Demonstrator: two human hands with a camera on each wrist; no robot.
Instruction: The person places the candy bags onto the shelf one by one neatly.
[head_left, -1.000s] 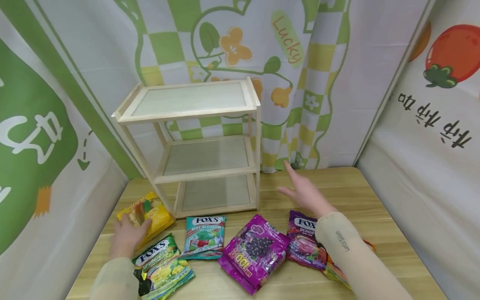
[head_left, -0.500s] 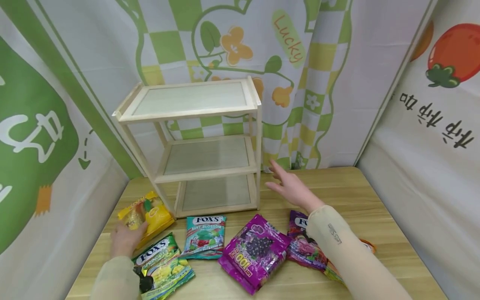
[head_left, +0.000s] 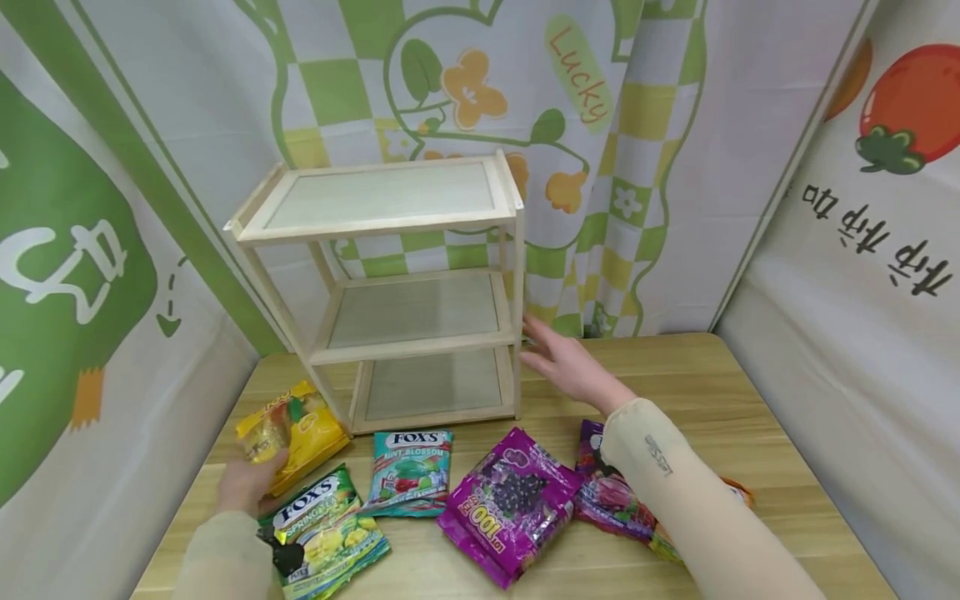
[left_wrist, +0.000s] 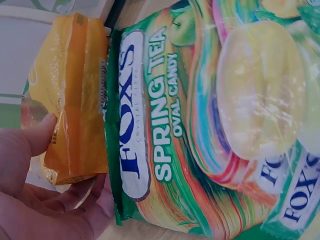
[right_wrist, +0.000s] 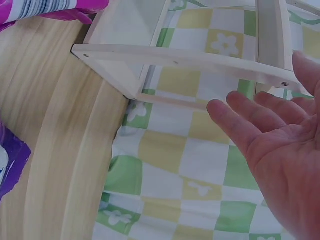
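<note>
My left hand grips the near end of a yellow candy bag, at the left foot of a cream three-tier shelf. In the left wrist view the thumb lies on one side of that bag and the fingers curl under its edge. Right beside it lies a green Fox's Spring Tea candy bag. My right hand is at the shelf's right post, its fingers extended. In the right wrist view the palm shows and the fingertips overlap the post.
A teal Fox's bag, a purple grape candy bag and a dark purple Fox's bag lie along the front of the wooden table. An orange packet is mostly hidden under the right sleeve. A patterned curtain hangs behind.
My right hand has moved left, from over the table to the shelf's right post. My left hand has shifted slightly toward me along the yellow bag's near end.
</note>
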